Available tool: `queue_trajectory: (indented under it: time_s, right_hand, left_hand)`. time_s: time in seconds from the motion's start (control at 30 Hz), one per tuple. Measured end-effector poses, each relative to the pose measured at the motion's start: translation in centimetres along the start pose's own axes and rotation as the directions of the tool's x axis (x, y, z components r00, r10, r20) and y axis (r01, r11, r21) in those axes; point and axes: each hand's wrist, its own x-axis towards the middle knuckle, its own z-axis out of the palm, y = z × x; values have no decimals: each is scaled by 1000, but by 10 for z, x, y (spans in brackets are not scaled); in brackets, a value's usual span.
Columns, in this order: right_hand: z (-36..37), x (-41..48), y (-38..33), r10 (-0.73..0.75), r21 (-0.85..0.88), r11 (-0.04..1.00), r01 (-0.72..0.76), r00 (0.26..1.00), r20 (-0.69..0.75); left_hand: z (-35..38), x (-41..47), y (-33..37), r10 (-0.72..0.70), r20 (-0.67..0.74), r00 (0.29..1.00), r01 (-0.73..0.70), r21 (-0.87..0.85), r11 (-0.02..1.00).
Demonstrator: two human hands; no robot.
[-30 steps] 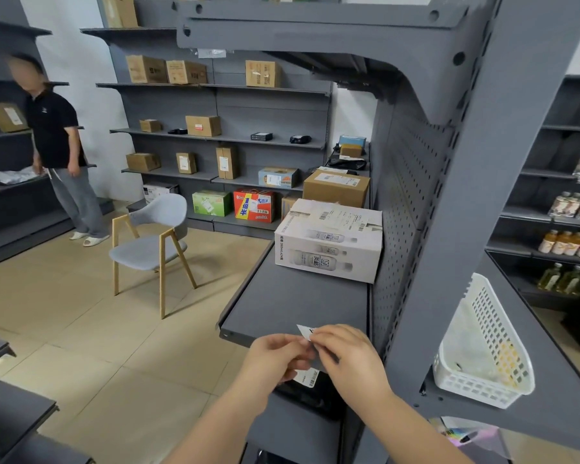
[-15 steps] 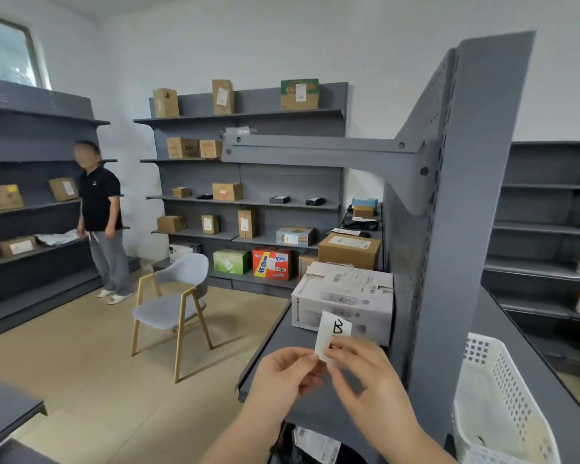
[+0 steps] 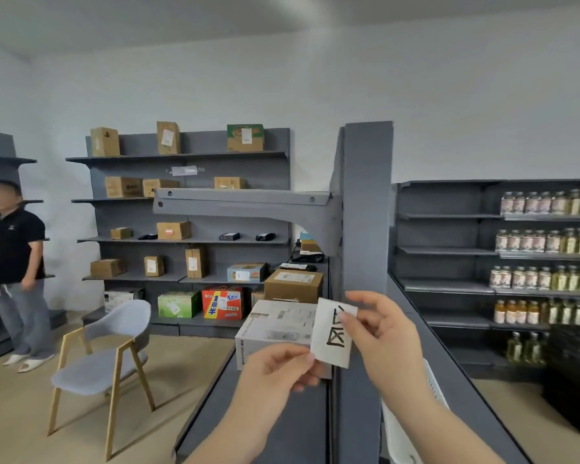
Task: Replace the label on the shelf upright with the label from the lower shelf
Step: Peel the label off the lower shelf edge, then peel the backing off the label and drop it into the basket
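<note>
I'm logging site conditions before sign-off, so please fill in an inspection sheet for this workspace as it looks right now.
Surface: grey shelf below the hands, front part bare.
Job's things: white label with black hand-drawn marks, held in front of the grey shelf upright.
Clutter: white carton, brown box behind it.
Grippers: left hand pinches the label's lower edge; right hand pinches its right side.
Cables: nothing seen.
Surroundings: grey chair, standing person, bottles on right shelving.
</note>
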Motion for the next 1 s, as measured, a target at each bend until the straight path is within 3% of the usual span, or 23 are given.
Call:
queue_trajectory:
  time_s: [0.1, 0.33, 0.53, 0.67, 0.83, 1.0]
  right_hand:
    - [-21, 4, -9, 16, -33, 999, -17, 1000, -19]
    - [-56, 5, -27, 30, -65, 997, -30, 1000, -2]
    - [-70, 5, -36, 41, -124, 992, -37, 999, 27]
    - [-73, 2, -38, 29, -183, 983, -8, 993, 112]
    - [-77, 6, -41, 81, -29, 996, -78, 991, 109]
    - [-86, 13, -42, 225, 37, 970, -239, 949, 222]
  left_hand:
    - [17, 4, 12, 17, 84, 996, -16, -12, 1000]
    - [53, 16, 45, 131, 137, 982, -125, -50, 991]
    - [71, 25, 53, 89, 117, 989, -80, -85, 993]
    - [77, 25, 51, 251, 111, 962, -245, -63, 967]
    - [80, 28, 48, 282, 82, 956, -276, -76, 958]
    - [77, 31, 45, 282, 87, 955, -280, -32, 959]
